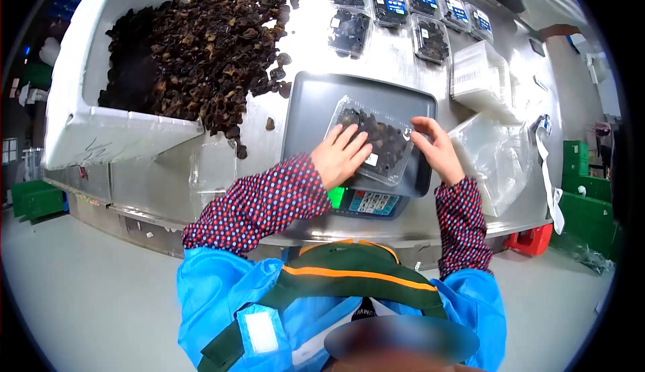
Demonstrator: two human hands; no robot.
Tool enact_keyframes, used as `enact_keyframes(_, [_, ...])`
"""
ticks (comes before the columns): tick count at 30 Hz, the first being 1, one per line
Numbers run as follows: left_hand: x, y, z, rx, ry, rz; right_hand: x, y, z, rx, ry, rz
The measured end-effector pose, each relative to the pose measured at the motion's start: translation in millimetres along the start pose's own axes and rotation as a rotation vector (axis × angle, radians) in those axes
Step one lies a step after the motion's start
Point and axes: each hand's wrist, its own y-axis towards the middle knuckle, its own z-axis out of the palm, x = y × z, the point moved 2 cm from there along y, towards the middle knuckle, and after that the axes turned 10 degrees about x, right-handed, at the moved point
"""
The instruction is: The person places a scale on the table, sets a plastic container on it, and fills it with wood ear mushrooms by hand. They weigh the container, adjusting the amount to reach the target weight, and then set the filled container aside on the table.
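Observation:
A clear plastic box [381, 140] of dark dried pieces lies tilted at an angle on the grey tray [309, 103] of a weighing scale [366, 203]. My left hand [340, 156] rests on the box's left part, its fingers spread over the lid. At the box's right edge is my right hand [437, 148], thumb and forefinger apart, the fingertips near or touching the rim. A small white label shows on the box beside my left fingertips. The scale's keypad and a green-lit display show below the tray.
A white foam box [127, 133] lies at the left, with a heap of dark dried pieces [208, 56] spilling from it. Several labelled filled boxes [390, 7] stand at the back. Stacked empty containers [478, 76] and a clear plastic bag [494, 164] are at the right.

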Motion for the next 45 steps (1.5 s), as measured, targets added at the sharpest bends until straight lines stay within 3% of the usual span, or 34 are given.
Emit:
enact_keyframes(4, [-6, 5, 10, -0.054, 0.122, -0.025, -23, -53, 45, -0.262, 0.282, 0.030])
enact_keyframes(6, [-13, 10, 14, -0.069, 0.142, -0.004, -31, -65, 67, -0.237, 0.396, 0.043])
enact_keyframes(8, [-18, 11, 19, -0.067, 0.161, 0.001, -24, -72, 84, -0.240, 0.330, 0.005])
enact_keyframes(10, [-23, 10, 22, -0.208, 0.271, 0.053, -25, -72, 93, -0.236, 0.302, -0.048])
enact_keyframes(12, [-20, 15, 33, -0.234, 0.198, 0.069, -26, -72, 100, -0.254, 0.206, -0.085])
enact_keyframes(16, [-19, 23, 2, 0.021, -0.101, 0.060, -15, -62, 99, -0.431, -0.080, -0.017])
enact_keyframes(18, [-17, 21, -21, -0.152, -0.143, 0.122, -51, -50, 91, -0.617, -0.313, -0.137])
enact_keyframes(19, [-9, 21, -34, -0.438, -0.189, 0.164, -68, -50, 87, -0.586, -0.098, -0.043])
enact_keyframes(20, [8, 22, -47, -0.603, -0.194, 0.189, -78, -48, 86, -0.548, 0.113, 0.053])
enact_keyframes(21, [29, 21, -58, -0.747, -0.106, 0.146, -67, -53, 85, -0.515, 0.145, 0.086])
enact_keyframes(22, [44, 16, -81, -0.724, -0.210, -0.013, -55, -58, 84, -0.484, 0.177, 0.123])
enact_keyframes(23, [54, -1, -97, -0.902, -0.026, -0.171, -60, -60, 81, -0.458, 0.087, 0.138])
enact_keyframes(24, [86, -14, -86, -0.955, -0.097, -0.193, -62, -63, 78, -0.502, -0.073, 0.112])
enact_keyframes(26, [162, -49, -30, -0.669, -0.170, -0.576, -46, -80, 73, -0.534, 0.009, 0.012])
enact_keyframes(28, [218, -101, 37, -0.183, -0.184, -0.939, -40, -102, 61, -0.587, 0.009, 0.021])
enact_keyframes(29, [217, -127, 63, 0.006, -0.190, -1.117, -35, -112, 55, -0.618, 0.002, 0.057])
enact_keyframes(31, [219, -163, 113, 0.244, -0.144, -1.281, -30, -127, 48, -0.680, 0.014, 0.108])
enact_keyframes(32, [219, -170, 126, 0.273, -0.237, -1.358, -30, -131, 45, -0.663, 0.049, 0.148])
enact_keyframes(34, [232, -187, 167, 0.037, -0.127, -1.269, -32, -134, 40, -0.676, 0.012, 0.147])
enact_keyframes(36, [235, -202, 175, -0.270, -0.206, -1.212, -31, -128, 41, -0.670, 0.042, 0.144])
enact_keyframes(37, [233, -208, 169, -0.403, -0.203, -1.170, -26, -122, 44, -0.674, 0.058, 0.104])
enact_keyframes(38, [224, -208, 151, -0.440, -0.409, -1.284, -22, -116, 47, -0.680, 0.075, 0.059])
enact_keyframes(40, [216, -212, 141, -0.802, -0.503, -1.241, -22, -108, 51, -0.649, 0.094, 0.033])
enact_keyframes(45, [197, -209, 107, -0.904, -0.686, -1.098, -29, -101, 60, -0.584, 0.072, -0.048])
